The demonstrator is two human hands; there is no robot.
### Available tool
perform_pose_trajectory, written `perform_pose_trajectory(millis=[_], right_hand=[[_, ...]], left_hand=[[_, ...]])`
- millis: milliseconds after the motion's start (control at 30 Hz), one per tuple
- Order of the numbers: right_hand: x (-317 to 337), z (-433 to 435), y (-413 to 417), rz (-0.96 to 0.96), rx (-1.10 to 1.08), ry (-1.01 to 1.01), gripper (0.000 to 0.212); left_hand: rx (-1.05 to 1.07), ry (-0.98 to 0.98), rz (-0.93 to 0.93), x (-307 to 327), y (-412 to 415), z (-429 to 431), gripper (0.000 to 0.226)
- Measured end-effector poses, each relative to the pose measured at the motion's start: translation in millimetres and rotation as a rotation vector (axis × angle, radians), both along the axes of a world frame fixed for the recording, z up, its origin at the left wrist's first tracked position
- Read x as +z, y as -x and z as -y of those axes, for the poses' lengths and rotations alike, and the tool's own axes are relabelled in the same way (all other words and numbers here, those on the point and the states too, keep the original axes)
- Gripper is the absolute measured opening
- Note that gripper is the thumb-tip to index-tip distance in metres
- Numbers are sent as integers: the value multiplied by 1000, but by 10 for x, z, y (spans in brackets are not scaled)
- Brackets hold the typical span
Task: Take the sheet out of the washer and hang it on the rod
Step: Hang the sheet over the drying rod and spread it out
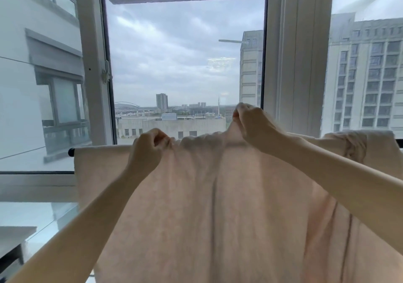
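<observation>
A pale pink sheet (196, 206) is draped over a horizontal black rod, whose left end (71, 152) sticks out beyond the cloth. The rest of the rod is covered. My left hand (148, 149) pinches the sheet's bunched top edge at rod height. My right hand (253, 123) grips a fold of the same edge and holds it lifted above the rod. The cloth between my hands is gathered and wrinkled. To the right, more of the sheet (359, 145) lies bunched over the rod. The washer is out of view.
Directly behind the rod is an open window with white frames (93, 64) and a thick mullion (296, 64); buildings and sky lie beyond. A glass railing panel (32, 130) is at the left. A grey ledge or table corner (15, 237) sits at lower left.
</observation>
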State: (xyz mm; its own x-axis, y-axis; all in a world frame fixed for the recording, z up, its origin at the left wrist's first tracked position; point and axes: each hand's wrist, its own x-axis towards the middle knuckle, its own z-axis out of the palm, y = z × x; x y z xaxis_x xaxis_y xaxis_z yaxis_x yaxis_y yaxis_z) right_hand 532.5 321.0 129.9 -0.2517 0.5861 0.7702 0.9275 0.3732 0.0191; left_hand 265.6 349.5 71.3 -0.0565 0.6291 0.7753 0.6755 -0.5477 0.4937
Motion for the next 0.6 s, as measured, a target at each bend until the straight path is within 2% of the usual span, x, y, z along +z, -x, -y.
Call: perform_pose_trajectory(millis=[133, 200, 367, 500, 600], right_hand=[[-11, -14, 452, 25, 73, 0, 11], [-111, -12, 610, 54, 134, 39, 7], [-234, 37, 509, 73, 273, 67, 14], [-181, 61, 180, 52, 208, 79, 15], [-185, 92, -81, 50, 118, 131, 15]], left_hand=[[4, -38, 11, -74, -60, 1, 11], [-8, -33, 29, -83, -30, -3, 11], [-15, -30, 12, -65, -10, 80, 6], [-90, -87, -141, 5, -253, 212, 21], [-194, -90, -252, 43, -465, 175, 20]])
